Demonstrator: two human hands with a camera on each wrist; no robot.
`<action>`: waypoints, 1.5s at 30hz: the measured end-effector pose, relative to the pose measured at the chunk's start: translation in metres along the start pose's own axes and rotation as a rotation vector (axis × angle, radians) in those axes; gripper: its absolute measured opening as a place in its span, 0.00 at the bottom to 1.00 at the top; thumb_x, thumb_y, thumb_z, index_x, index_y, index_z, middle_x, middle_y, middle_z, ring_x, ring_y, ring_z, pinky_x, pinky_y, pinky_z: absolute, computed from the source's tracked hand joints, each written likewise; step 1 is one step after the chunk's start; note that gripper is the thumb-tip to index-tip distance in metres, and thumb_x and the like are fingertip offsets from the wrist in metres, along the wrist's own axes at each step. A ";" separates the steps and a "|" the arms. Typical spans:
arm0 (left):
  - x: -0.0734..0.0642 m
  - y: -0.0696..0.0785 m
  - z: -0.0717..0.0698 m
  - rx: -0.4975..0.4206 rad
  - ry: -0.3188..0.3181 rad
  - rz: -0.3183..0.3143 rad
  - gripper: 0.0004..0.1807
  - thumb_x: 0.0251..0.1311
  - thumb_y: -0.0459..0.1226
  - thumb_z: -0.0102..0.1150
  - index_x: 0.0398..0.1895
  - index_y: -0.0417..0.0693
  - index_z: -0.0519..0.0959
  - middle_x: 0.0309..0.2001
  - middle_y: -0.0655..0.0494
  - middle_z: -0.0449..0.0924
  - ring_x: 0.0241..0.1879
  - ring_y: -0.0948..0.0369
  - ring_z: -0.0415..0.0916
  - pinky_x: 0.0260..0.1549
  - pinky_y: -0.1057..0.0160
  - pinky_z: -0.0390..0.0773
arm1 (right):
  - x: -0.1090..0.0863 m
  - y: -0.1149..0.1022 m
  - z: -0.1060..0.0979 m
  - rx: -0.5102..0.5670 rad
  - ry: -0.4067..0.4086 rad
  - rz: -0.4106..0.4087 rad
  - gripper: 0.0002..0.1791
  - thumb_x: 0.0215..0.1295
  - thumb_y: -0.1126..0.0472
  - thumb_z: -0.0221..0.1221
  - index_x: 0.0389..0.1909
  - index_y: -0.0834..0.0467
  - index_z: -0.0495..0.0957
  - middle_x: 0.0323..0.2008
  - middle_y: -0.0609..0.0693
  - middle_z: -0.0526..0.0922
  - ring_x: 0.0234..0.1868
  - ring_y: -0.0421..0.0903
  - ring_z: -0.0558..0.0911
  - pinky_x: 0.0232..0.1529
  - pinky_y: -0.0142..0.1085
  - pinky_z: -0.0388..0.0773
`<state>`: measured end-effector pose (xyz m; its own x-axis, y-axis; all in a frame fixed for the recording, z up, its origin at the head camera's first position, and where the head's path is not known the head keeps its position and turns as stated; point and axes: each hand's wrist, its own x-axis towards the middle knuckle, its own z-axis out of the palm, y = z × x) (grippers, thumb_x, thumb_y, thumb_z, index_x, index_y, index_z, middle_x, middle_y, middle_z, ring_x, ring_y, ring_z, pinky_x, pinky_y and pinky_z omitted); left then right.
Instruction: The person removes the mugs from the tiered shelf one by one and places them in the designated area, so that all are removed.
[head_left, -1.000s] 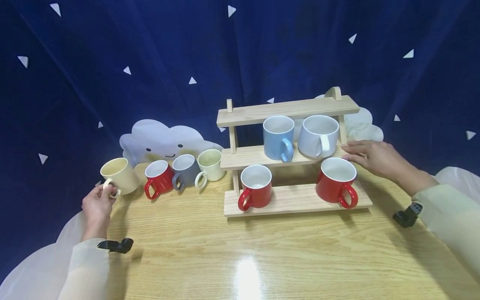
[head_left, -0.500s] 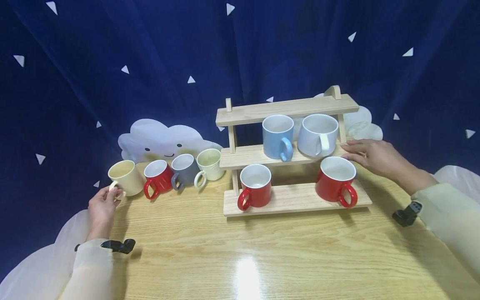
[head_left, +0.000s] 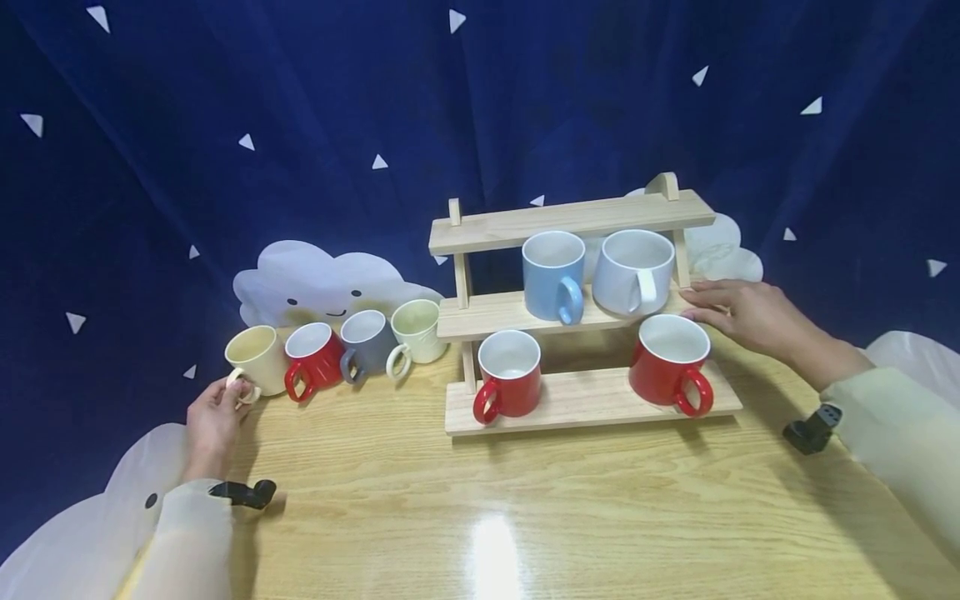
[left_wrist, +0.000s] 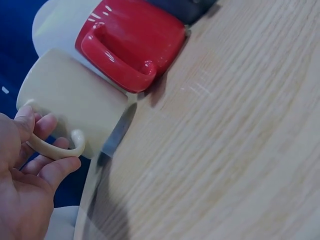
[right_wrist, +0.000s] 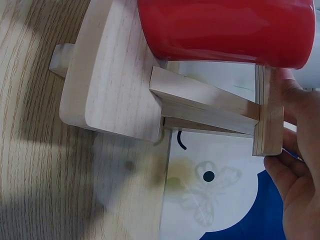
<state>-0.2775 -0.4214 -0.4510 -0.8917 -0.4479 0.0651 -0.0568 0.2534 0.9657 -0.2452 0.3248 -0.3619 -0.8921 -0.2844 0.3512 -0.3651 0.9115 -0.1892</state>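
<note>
At the left end of a row of mugs, my left hand [head_left: 213, 421] pinches the handle of a pale yellow mug [head_left: 262, 358]. In the left wrist view, thumb and fingers lie around that handle, and the mug [left_wrist: 70, 95] is close beside a red mug [left_wrist: 135, 45]. My right hand [head_left: 746, 317] grips the right end of the middle board of a wooden tiered shelf [head_left: 480, 315]. The right wrist view has its fingers [right_wrist: 282, 172] at the board's end, next to a red mug [right_wrist: 225, 30] on the lower board.
Right of the pale yellow mug stand a grey-blue mug [head_left: 367, 346] and a pale green mug [head_left: 420, 333]. A light blue mug [head_left: 551, 275] and a white mug [head_left: 626, 275] sit on the middle board. Another red mug [head_left: 510, 375] is at the lower left. A dark blue curtain [head_left: 337, 100] hangs behind.
My left hand has moved the pale yellow mug rightward and slightly toward me, up to the red mug. The right hand has kept its place on the shelf.
</note>
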 end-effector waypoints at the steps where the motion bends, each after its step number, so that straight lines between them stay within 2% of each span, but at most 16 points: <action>1: 0.000 -0.001 0.000 -0.019 0.000 -0.005 0.15 0.73 0.40 0.48 0.50 0.37 0.74 0.33 0.69 0.77 0.43 0.68 0.74 0.40 0.77 0.78 | 0.000 0.000 0.000 0.001 0.003 -0.001 0.24 0.62 0.50 0.66 0.55 0.59 0.81 0.57 0.63 0.78 0.58 0.66 0.74 0.55 0.64 0.68; 4: 0.000 -0.005 0.000 -0.035 0.001 -0.010 0.13 0.73 0.40 0.48 0.50 0.39 0.75 0.33 0.69 0.77 0.43 0.68 0.74 0.40 0.77 0.78 | 0.000 -0.001 0.000 0.002 0.006 -0.004 0.23 0.63 0.51 0.66 0.55 0.59 0.81 0.57 0.63 0.78 0.58 0.66 0.74 0.55 0.64 0.69; 6: -0.001 -0.008 -0.001 -0.079 -0.005 -0.032 0.12 0.73 0.39 0.48 0.51 0.40 0.74 0.33 0.67 0.78 0.43 0.67 0.74 0.41 0.77 0.78 | 0.000 -0.001 0.000 0.000 0.003 -0.003 0.23 0.63 0.50 0.65 0.55 0.59 0.81 0.57 0.63 0.78 0.58 0.66 0.74 0.55 0.64 0.69; 12: -0.002 -0.015 -0.003 -0.169 -0.024 -0.060 0.13 0.72 0.38 0.51 0.52 0.39 0.74 0.33 0.66 0.80 0.42 0.68 0.76 0.42 0.76 0.78 | -0.001 -0.002 0.001 -0.003 -0.009 0.000 0.23 0.63 0.50 0.65 0.55 0.59 0.81 0.57 0.63 0.78 0.58 0.66 0.74 0.54 0.65 0.69; 20: -0.004 -0.017 -0.005 -0.148 -0.035 -0.038 0.16 0.72 0.39 0.51 0.54 0.36 0.73 0.34 0.65 0.80 0.43 0.68 0.75 0.42 0.76 0.78 | -0.001 -0.003 0.002 -0.006 0.001 -0.005 0.23 0.63 0.51 0.65 0.55 0.59 0.81 0.56 0.63 0.79 0.58 0.66 0.75 0.54 0.65 0.69; 29: -0.001 -0.014 -0.006 0.049 -0.062 0.041 0.20 0.75 0.41 0.46 0.58 0.33 0.71 0.39 0.62 0.79 0.45 0.68 0.74 0.42 0.77 0.78 | -0.001 -0.004 -0.001 -0.003 0.006 -0.003 0.23 0.62 0.52 0.66 0.55 0.59 0.81 0.57 0.63 0.78 0.58 0.66 0.74 0.55 0.64 0.69; 31: 0.000 -0.013 -0.005 0.105 -0.063 0.068 0.21 0.76 0.40 0.44 0.59 0.31 0.70 0.42 0.58 0.78 0.45 0.69 0.74 0.44 0.76 0.77 | -0.001 -0.004 -0.001 -0.004 0.005 -0.001 0.23 0.62 0.51 0.66 0.55 0.59 0.81 0.57 0.63 0.78 0.59 0.66 0.74 0.55 0.64 0.68; 34: 0.000 -0.011 -0.004 0.194 -0.054 0.104 0.22 0.77 0.40 0.42 0.61 0.30 0.70 0.49 0.45 0.77 0.44 0.70 0.73 0.44 0.76 0.77 | -0.001 -0.003 -0.002 0.000 0.006 0.001 0.23 0.62 0.52 0.66 0.55 0.60 0.81 0.57 0.63 0.78 0.59 0.66 0.74 0.56 0.64 0.68; 37: 0.001 -0.009 -0.003 0.306 -0.034 0.124 0.23 0.77 0.42 0.42 0.62 0.32 0.71 0.54 0.36 0.75 0.40 0.72 0.73 0.40 0.78 0.77 | -0.001 -0.002 -0.002 -0.001 0.005 0.001 0.24 0.62 0.51 0.66 0.55 0.60 0.81 0.57 0.63 0.78 0.59 0.66 0.74 0.55 0.64 0.68; 40: 0.001 -0.009 -0.004 0.391 -0.012 0.139 0.24 0.76 0.44 0.44 0.63 0.34 0.72 0.54 0.34 0.77 0.33 0.75 0.74 0.32 0.80 0.76 | -0.001 -0.001 -0.001 -0.004 0.004 0.000 0.24 0.61 0.52 0.67 0.55 0.60 0.81 0.56 0.63 0.78 0.59 0.66 0.74 0.55 0.64 0.68; 41: 0.001 -0.008 -0.004 0.429 -0.001 0.144 0.24 0.75 0.44 0.45 0.63 0.35 0.72 0.53 0.35 0.77 0.32 0.73 0.74 0.31 0.79 0.76 | -0.001 -0.001 -0.002 -0.003 0.004 0.000 0.23 0.61 0.52 0.67 0.55 0.60 0.81 0.57 0.62 0.78 0.59 0.65 0.74 0.56 0.64 0.68; 43: 0.001 -0.008 -0.005 0.480 0.011 0.165 0.24 0.75 0.45 0.47 0.63 0.36 0.73 0.52 0.35 0.78 0.32 0.66 0.77 0.35 0.71 0.77 | 0.000 -0.001 -0.001 -0.002 -0.002 0.004 0.23 0.62 0.52 0.66 0.55 0.60 0.81 0.57 0.63 0.78 0.59 0.66 0.74 0.56 0.64 0.68; 45: 0.000 -0.006 -0.007 0.510 0.011 0.187 0.24 0.74 0.44 0.48 0.63 0.35 0.72 0.52 0.34 0.78 0.39 0.54 0.79 0.48 0.58 0.74 | 0.000 -0.001 -0.001 0.000 -0.007 0.006 0.23 0.62 0.52 0.66 0.55 0.60 0.81 0.57 0.63 0.78 0.59 0.66 0.74 0.56 0.64 0.68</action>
<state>-0.2743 -0.4290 -0.4554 -0.9028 -0.3638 0.2295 -0.1107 0.7120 0.6934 -0.2446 0.3240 -0.3606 -0.8961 -0.2809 0.3437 -0.3596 0.9134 -0.1909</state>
